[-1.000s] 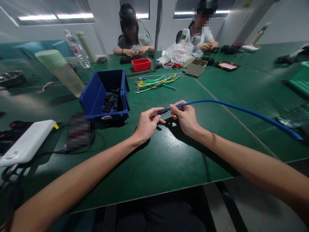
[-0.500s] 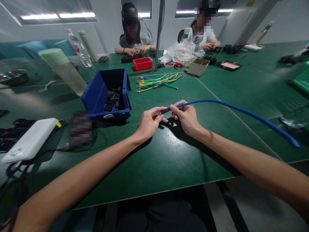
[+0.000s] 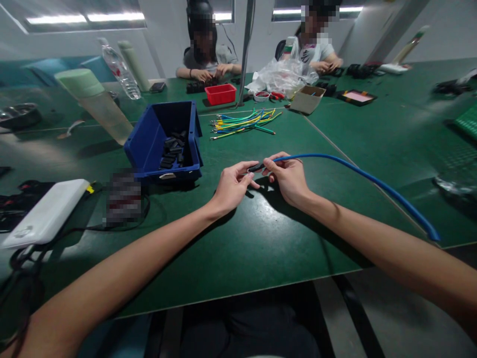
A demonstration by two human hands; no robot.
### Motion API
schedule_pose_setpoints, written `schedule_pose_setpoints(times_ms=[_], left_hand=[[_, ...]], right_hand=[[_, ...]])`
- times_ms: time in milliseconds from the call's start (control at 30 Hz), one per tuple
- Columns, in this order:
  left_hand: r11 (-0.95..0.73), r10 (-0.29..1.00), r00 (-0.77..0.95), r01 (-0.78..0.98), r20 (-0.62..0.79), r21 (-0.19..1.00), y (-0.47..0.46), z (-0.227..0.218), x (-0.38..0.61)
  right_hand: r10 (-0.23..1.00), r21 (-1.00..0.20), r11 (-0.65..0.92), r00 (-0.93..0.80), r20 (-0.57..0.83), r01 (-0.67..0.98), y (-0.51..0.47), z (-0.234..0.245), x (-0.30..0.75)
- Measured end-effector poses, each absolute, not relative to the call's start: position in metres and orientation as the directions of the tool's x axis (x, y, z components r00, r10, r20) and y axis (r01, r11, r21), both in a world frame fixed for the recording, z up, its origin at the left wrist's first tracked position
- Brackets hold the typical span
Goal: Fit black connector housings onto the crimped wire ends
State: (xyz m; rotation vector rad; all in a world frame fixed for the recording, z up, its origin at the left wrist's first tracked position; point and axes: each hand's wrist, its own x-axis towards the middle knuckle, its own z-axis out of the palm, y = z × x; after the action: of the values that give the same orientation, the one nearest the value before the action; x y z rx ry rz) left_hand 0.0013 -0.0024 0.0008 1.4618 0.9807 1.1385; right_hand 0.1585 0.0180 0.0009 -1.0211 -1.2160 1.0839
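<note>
I had the left hand pinching the black sleeve above the table, the right hand gripping the blue cable beside it, and judged that the cable's drooping weight could twist them askew.

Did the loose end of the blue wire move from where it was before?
Yes. The blue wire's loose end has swung left and lower in the view, now closer to the pale table seam.
</note>
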Motion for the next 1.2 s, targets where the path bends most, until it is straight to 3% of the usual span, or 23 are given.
schedule_pose_setpoints(times_ms=[500, 767, 1000, 1200], left_hand=[[-0.232, 0.940, 0.256, -0.008, 0.226, 0.973, 0.000, -0.004, 0.000], [-0.334, 0.919, 0.272, 0.150, 0.287, 0.930, -0.005, 0.000, -0.001], [-0.542, 0.830, 0.410, 0.431, 0.378, 0.722, -0.015, 0.005, 0.003], [-0.583, 0.812, 0.410, 0.541, 0.416, 0.606, -0.018, 0.003, 0.004]], right_hand=[[0.983, -0.978, 0.181, 0.039, 0.178, -0.106, 0.017, 0.002, 0.158], [0.988, -0.977, 0.153, 0.016, 0.152, -0.147, 0.017, 0.002, 0.160], [0.997, -0.988, 0.081, 0.024, 0.078, -0.134, 0.018, 0.004, 0.161], [0.997, -0.988, 0.074, 0.026, 0.072, -0.132, 0.020, 0.003, 0.160]])
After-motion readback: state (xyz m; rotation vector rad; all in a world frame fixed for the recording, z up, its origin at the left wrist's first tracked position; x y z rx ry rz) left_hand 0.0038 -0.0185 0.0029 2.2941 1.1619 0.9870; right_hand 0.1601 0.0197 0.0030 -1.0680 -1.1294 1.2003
